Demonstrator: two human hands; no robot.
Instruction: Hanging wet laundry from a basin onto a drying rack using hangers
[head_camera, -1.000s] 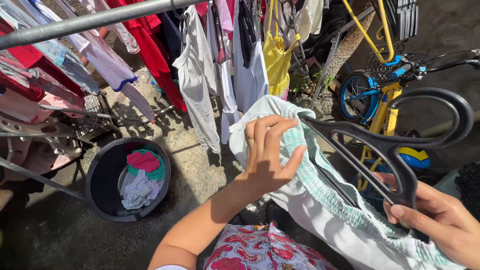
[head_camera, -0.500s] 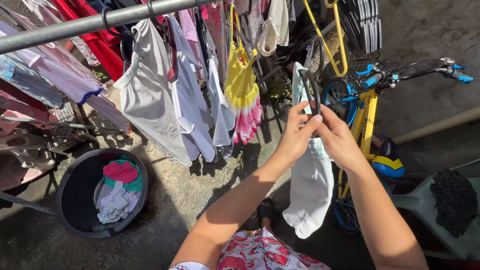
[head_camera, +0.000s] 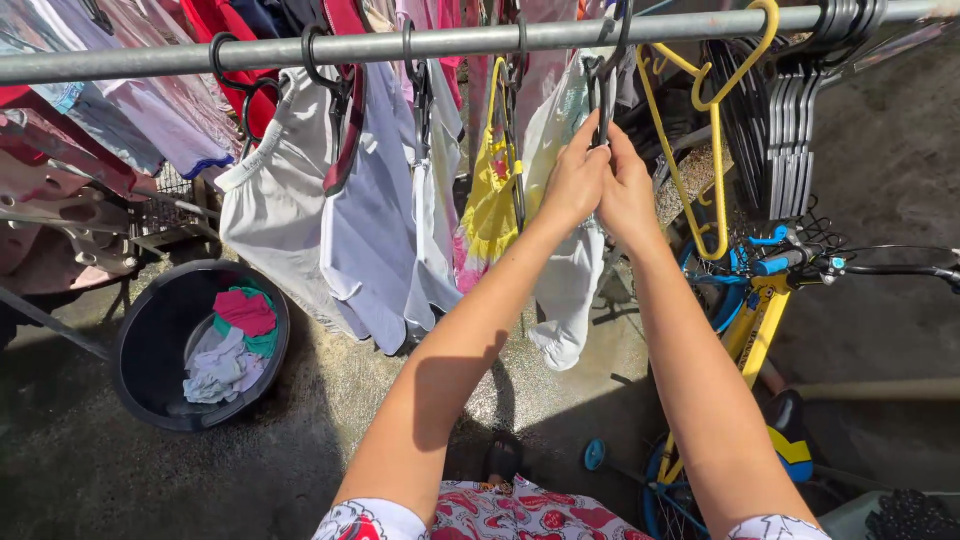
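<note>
Both my hands are raised to the grey metal rail. My left hand and my right hand are pressed together around a black hanger whose hook sits at the rail. A pale white garment with a light green waistband hangs from that hanger below my hands. To the left of it hang a yellow and pink dress and several white and light blue tops.
A yellow hanger and a bunch of black hangers hang empty on the rail at the right. A black tub with wet clothes stands on the concrete at lower left. A yellow and blue bicycle is at the right.
My hands lifted the hanger with the pale garment from chest height up to the rail. Earlier I was still fitting the waistband onto the hanger. The view tilted upward.
</note>
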